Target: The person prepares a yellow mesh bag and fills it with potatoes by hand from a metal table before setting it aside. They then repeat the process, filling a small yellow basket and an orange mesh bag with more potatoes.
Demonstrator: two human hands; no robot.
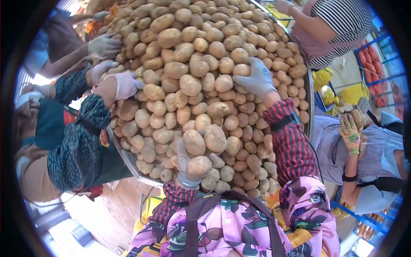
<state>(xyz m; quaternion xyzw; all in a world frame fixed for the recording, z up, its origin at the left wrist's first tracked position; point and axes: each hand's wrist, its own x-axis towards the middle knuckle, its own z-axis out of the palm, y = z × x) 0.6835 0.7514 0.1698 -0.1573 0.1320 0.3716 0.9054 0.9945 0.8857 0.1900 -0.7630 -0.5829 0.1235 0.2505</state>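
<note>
A big heap of brown potatoes (190, 85) fills the metal-edged table in front of me. My left hand (183, 165), in a pale grey glove, is at the near edge of the heap. Its fingers are curled round a potato (199, 166), and two larger potatoes (204, 141) sit just beyond it. Farther out to the right, my right hand (259, 79), gloved in the same way, reaches over the heap. Thumb and fingers lie on either side of a potato (242, 70) there.
Gloved hands of other people (124, 85) work at the left side of the heap. A person in a striped top (338, 25) stands at the far right. Nearer right is another person with a patterned glove (351, 133). The table's metal rim (309, 107) borders the heap.
</note>
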